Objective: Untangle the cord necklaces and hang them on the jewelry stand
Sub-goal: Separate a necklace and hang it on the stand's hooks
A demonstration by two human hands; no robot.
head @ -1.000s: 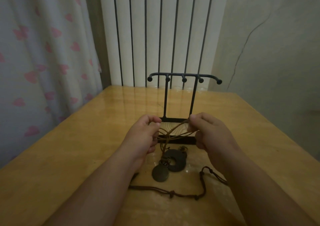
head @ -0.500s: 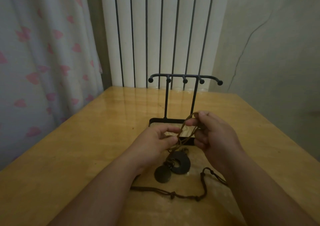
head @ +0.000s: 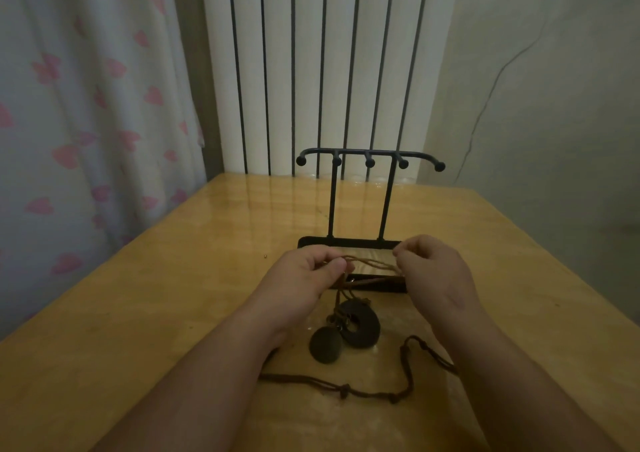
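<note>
Brown cords (head: pixel 370 263) stretch across frame centre between your left hand (head: pixel 304 278) and right hand (head: pixel 433 271), both hands' fingers pinching them. The pendants (head: pixel 346 330) cluster just below. The jewelry stand (head: pixel 369 155) behind is bare, so I judge you are mid-untangling and all the hanging is left.

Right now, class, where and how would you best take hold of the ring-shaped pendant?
Probably pinch the ring-shaped pendant by its right rim, coming from above and the right. It lies flat on the table, so only the edge offers purchase, and its left side is crowded by cord knots and the round pendant beside it.
</note>
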